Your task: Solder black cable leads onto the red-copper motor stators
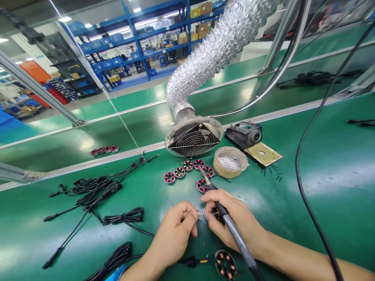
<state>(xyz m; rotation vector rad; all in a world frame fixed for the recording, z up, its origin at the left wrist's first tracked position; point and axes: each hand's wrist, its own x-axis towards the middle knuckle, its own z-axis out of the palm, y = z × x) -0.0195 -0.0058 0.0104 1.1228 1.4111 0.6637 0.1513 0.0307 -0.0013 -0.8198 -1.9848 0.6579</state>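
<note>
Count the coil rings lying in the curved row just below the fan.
6. Following the curve from the left: one red-coiled ring, two copper-coiled rings, then three red-coiled rings, partly crossed by the soldering iron.

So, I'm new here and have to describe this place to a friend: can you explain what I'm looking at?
There is no robot here, just one picture from a camera on a person's head, looking forward and down past their own bare hands.

The right hand holds a pen-like tool, apparently a soldering iron, with a small coil ring at its fingertips. The left hand pinches something thin, perhaps wire, too fine to make out.

On the green bench lie black cables, more coil rings and a round tub of silvery bits. Behind it is a black holder. A foil duct ends in a round grille over the bench.
</note>
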